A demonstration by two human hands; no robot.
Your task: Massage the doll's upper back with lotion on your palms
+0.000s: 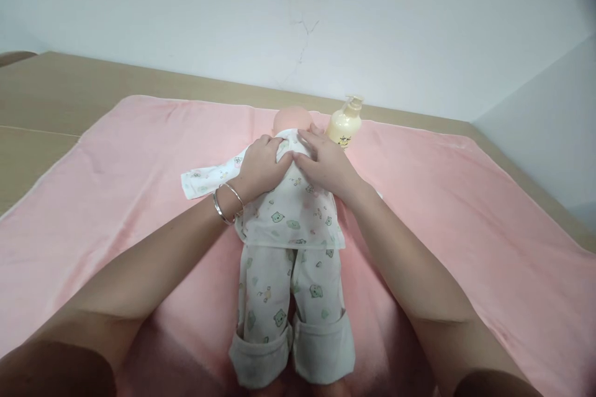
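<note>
1. A white, green-printed cloth shirt (293,223) lies directly beneath the left hand (266,164) and right hand (326,160), both equally near.
2. The smooth, pink-headed doll (292,117) beneath it points head-away on a pink blanket (153,155).
3. Fingers spread; whether they pinch the shirt is unclear.

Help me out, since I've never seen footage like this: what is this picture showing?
There's no machine here, just a person's bare hands. The only picture comes from a camera on their head, looking forward and down. A doll lies on a pink blanket spread over a table, wearing a printed top and matching trousers with turned-up cuffs. The left hand and right hand touch the top near its neck; whether they grip the cloth is unclear. A pump bottle stands beyond the right hand.
</note>
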